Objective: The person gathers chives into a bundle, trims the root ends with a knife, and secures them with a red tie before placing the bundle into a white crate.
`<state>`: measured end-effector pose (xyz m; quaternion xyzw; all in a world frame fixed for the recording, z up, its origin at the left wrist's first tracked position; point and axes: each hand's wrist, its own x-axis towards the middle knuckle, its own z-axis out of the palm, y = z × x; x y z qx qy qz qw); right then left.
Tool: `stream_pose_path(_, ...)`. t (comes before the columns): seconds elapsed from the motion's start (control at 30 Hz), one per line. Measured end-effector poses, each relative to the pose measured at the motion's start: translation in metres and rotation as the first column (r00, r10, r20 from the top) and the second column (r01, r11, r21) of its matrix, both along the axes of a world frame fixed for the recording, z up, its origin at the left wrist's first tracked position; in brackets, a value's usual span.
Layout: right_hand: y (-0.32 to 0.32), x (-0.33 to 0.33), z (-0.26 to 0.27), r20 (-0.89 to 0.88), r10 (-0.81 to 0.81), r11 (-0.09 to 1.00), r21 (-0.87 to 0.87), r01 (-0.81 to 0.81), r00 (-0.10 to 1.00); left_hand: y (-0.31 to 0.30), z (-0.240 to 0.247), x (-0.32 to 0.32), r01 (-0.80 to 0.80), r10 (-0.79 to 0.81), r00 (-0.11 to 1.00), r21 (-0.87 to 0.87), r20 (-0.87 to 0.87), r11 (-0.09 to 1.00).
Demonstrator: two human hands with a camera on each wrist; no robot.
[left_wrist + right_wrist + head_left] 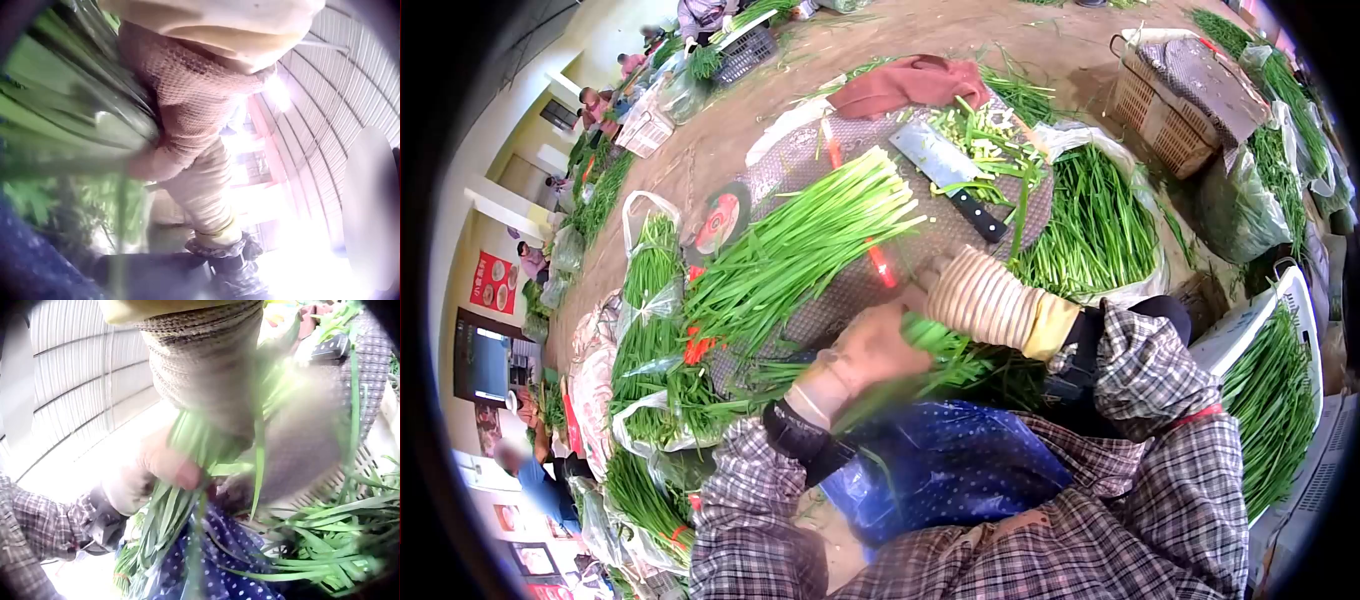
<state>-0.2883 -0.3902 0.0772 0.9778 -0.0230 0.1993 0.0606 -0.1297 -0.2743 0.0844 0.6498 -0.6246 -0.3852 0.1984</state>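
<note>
In the head view both hands meet over the lap around a small bunch of green chives (935,340). My left hand (870,350), in a thin pinkish glove, grips the bunch with the leaves trailing below its fingers. My right hand (985,295), in a ribbed pale glove, holds the same bunch from the other side, blurred by motion. The right wrist view shows the leaves (178,512) hanging down past the left hand's fingers. Just ahead on the round board (800,310) lies a large pile of chives (810,240) with pale stem ends.
A cleaver (945,165) lies on the board beside cut stem ends (985,135), with a red cloth (910,85) behind. A sack of chives (1090,220) stands to the right. Bagged chives (650,290) line the left side. A blue dotted apron (960,470) covers the lap.
</note>
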Motion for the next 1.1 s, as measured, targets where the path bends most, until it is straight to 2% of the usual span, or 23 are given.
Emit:
stream_pose_path(0.03, -0.009, 0.001, -0.004, 0.035, -0.035, 0.997, -0.066, 0.037, 0.999, -0.007, -0.006, 0.007, -0.046, 0.045, 0.999, 0.092, 0.013, 0.995)
stream_pose_path(0.07, -0.021, -0.001, -0.003, 0.140, -0.158, 0.987, 0.019, 0.157, 0.977, -0.012, -0.008, 0.013, -0.092, 0.088, 0.996, 0.190, 0.030, 0.978)
stream_pose_path(0.1, -0.037, 0.001, 0.005, -0.040, -0.348, 0.923, 0.161, 0.349, 0.937, -0.015, -0.002, 0.017, -0.186, 0.200, 0.978, 0.176, -0.066, 0.967)
stream_pose_path(0.17, -0.080, 0.005, -0.018, -0.336, -0.623, 0.625, 0.329, 0.708, 0.706, -0.025, 0.027, 0.011, -0.413, 0.380, 0.894, 0.108, 0.239, 0.904)
stream_pose_path(0.23, -0.084, 0.007, -0.030, -0.341, -0.621, 0.578, 0.409, 0.706, 0.706, -0.030, 0.028, 0.014, -0.404, 0.384, 0.905, 0.090, 0.184, 0.910)
stream_pose_path(0.27, -0.085, 0.007, -0.032, -0.354, -0.622, 0.520, 0.481, 0.706, 0.699, -0.035, 0.022, 0.012, -0.399, 0.366, 0.880, 0.050, 0.303, 0.916)
stream_pose_path(0.3, -0.089, 0.008, -0.034, -0.403, -0.588, 0.565, 0.415, 0.713, 0.701, -0.040, 0.018, 0.009, -0.385, 0.345, 0.841, 0.012, 0.416, 0.923)
stream_pose_path(0.4, -0.099, -0.003, -0.026, -0.429, -0.560, 0.510, 0.496, 0.703, 0.709, -0.054, 0.012, -0.002, -0.344, 0.280, 0.798, 0.021, 0.534, 0.939)
stream_pose_path(0.47, -0.108, -0.022, -0.014, -0.514, -0.514, 0.243, 0.681, 0.691, 0.687, -0.063, 0.008, -0.005, -0.290, 0.220, 0.758, 0.015, 0.614, 0.957)
stream_pose_path(0.5, -0.103, -0.035, -0.016, -0.398, -0.602, 0.164, 0.787, 0.595, 0.692, -0.068, 0.005, -0.007, -0.287, 0.220, 0.761, 0.012, 0.610, 0.958)
stream_pose_path(0.57, -0.096, -0.053, -0.018, -0.366, -0.625, 0.084, 0.846, 0.526, 0.689, -0.078, -0.005, -0.013, -0.188, 0.217, 0.742, -0.114, 0.634, 0.976)
stream_pose_path(0.63, -0.081, -0.081, -0.028, -0.149, -0.596, 0.117, 0.956, 0.269, 0.789, -0.094, -0.019, -0.018, -0.152, 0.192, 0.756, -0.117, 0.626, 0.981)
stream_pose_path(0.67, -0.063, -0.091, -0.010, -0.180, -0.578, -0.077, 0.983, 0.167, 0.796, -0.101, -0.034, -0.017, -0.116, 0.139, 0.768, -0.079, 0.625, 0.990)
stream_pose_path(0.7, -0.061, -0.101, -0.026, -0.125, -0.550, -0.066, 0.992, 0.106, 0.826, -0.108, -0.038, -0.018, -0.082, 0.089, 0.777, -0.041, 0.623, 0.996)
stream_pose_path(0.73, -0.064, -0.108, -0.049, -0.029, -0.611, 0.136, 0.981, 0.141, 0.791, -0.116, -0.039, -0.017, -0.141, 0.076, 0.811, 0.068, 0.580, 0.988)
stream_pose_path(0.77, -0.061, -0.107, -0.048, 0.080, -0.650, 0.328, 0.926, 0.184, 0.756, -0.120, -0.039, -0.018, -0.137, 0.071, 0.812, 0.070, 0.579, 0.988)
stream_pose_path(0.83, -0.053, -0.115, -0.036, 0.029, -0.671, 0.300, 0.925, 0.235, 0.740, -0.124, -0.036, -0.013, -0.146, 0.100, 0.807, 0.032, 0.582, 0.989)
stream_pose_path(0.87, -0.046, -0.116, -0.023, -0.033, -0.697, 0.117, 0.980, 0.159, 0.716, -0.128, -0.018, -0.016, -0.188, 0.070, 0.818, 0.150, 0.570, 0.971)
stream_pose_path(0.9, -0.040, -0.117, -0.017, -0.101, -0.712, -0.067, 0.995, 0.076, 0.695, -0.128, -0.017, -0.015, -0.189, 0.073, 0.818, 0.148, 0.570, 0.971)
stream_pose_path(0.93, -0.036, -0.120, -0.019, 0.063, -0.671, -0.175, 0.955, -0.240, 0.739, -0.128, -0.016, -0.013, -0.183, 0.083, 0.830, 0.129, 0.552, 0.975)
stream_pose_path(0.97, -0.031, -0.125, -0.007, 0.067, -0.629, -0.264, 0.919, -0.294, 0.774, -0.129, -0.015, -0.012, -0.177, 0.091, 0.841, 0.111, 0.534, 0.978)
stream_pose_path(1.03, -0.026, -0.125, 0.009, -0.036, -0.680, -0.121, 0.991, -0.064, 0.732, -0.144, -0.019, -0.003, -0.276, 0.090, 0.871, 0.329, 0.482, 0.903)
stream_pose_path(1.1, -0.028, -0.123, -0.006, 0.102, -0.699, 0.286, 0.947, 0.147, 0.708, -0.148, -0.008, -0.004, -0.228, 0.042, 0.895, 0.374, 0.444, 0.899)
